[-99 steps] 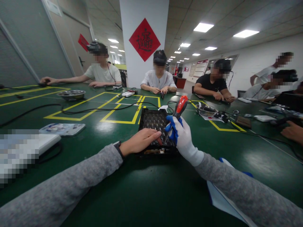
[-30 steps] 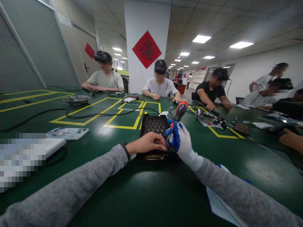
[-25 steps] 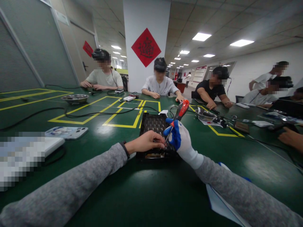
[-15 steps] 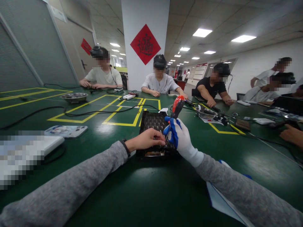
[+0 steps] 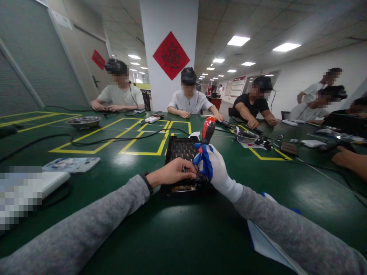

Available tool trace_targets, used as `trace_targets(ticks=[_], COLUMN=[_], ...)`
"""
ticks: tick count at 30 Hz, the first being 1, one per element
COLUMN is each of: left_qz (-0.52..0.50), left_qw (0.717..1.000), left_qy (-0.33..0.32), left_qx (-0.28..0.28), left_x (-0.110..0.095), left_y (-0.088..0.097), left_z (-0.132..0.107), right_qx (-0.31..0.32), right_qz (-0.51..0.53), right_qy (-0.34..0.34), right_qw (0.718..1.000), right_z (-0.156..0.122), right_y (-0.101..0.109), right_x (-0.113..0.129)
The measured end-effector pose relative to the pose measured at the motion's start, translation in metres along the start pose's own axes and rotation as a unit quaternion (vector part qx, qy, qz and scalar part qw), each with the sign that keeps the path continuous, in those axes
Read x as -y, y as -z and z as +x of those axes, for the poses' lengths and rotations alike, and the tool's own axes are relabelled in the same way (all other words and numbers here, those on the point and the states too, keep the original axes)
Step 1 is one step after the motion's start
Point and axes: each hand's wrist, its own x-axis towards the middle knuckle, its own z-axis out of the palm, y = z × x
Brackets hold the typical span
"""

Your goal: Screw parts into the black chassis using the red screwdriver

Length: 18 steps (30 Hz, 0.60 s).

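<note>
My right hand (image 5: 216,168), in a white and blue work glove, is closed around a screwdriver (image 5: 208,131) with a red and black handle. The tool tilts slightly, handle up, its shaft pointing down at a black plastic tray-like case (image 5: 179,147) with rows of small metallic-looking bits. Bare, my left hand (image 5: 173,172) rests over the near part of this case. Its fingertips are pinched together close to the screwdriver's tip; whatever they hold, if anything, is hidden. At the case's near edge a brassy strip (image 5: 183,188) shows.
Left of me lie a phone (image 5: 71,164) and a white box (image 5: 54,185). A metal bowl (image 5: 83,121) stands farther left, another bowl (image 5: 245,135) at right. Black cables (image 5: 114,139) cross the green table (image 5: 177,236). Several people sit around it. A glove (image 5: 266,244) lies under my right forearm.
The view has shifted slightly, so most things sit a little farther left. My hands, the screwdriver and the case keep nearly the same arrangement.
</note>
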Motion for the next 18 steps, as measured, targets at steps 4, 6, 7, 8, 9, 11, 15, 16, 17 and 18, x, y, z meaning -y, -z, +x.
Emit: trace_targets(ticks=[4,6,7,8,9,11,15,16,17,18], left_qz=[0.005,0.011,0.013,0.013,0.013,0.015,0.015,0.014,0.015,0.016], left_qw=[1.000,1.000,1.000,1.000,1.000,1.000,1.000,1.000,1.000,1.000], left_qy=[-0.011,0.004,0.012,0.017,0.019,0.012,-0.016,-0.019,-0.019,-0.016], left_qx=[0.018,0.010,0.004,-0.001,-0.004,-0.011,-0.006,-0.001,0.002,0.002], left_x=[-0.0020,-0.0027,-0.0028,-0.0029,-0.0029,-0.0028,-0.0025,-0.0026,-0.0027,-0.0029], left_y=[0.0009,0.0009,0.0008,0.0006,0.0004,0.0001,0.0000,0.0000,0.0001,0.0002], left_z=[0.0000,0.0001,0.0001,0.0000,-0.0002,-0.0008,-0.0014,-0.0013,-0.0012,-0.0011], right_qx=[-0.009,-0.016,-0.016,-0.015,-0.015,-0.018,-0.017,-0.014,-0.011,-0.010], right_qz=[-0.015,-0.015,-0.014,-0.013,-0.012,-0.013,-0.005,-0.003,-0.002,-0.002], right_qy=[0.001,0.009,0.011,0.012,0.011,0.006,0.001,0.001,0.003,0.006], right_qw=[1.000,1.000,1.000,1.000,1.000,1.000,1.000,1.000,1.000,1.000], right_z=[-0.0010,-0.0009,-0.0006,-0.0003,0.0000,0.0007,0.0011,0.0010,0.0010,0.0010], right_y=[-0.0004,-0.0008,-0.0010,-0.0010,-0.0010,-0.0005,0.0009,0.0010,0.0011,0.0010], right_x=[0.0024,0.0020,0.0015,0.0009,0.0004,-0.0002,-0.0001,-0.0003,-0.0005,-0.0010])
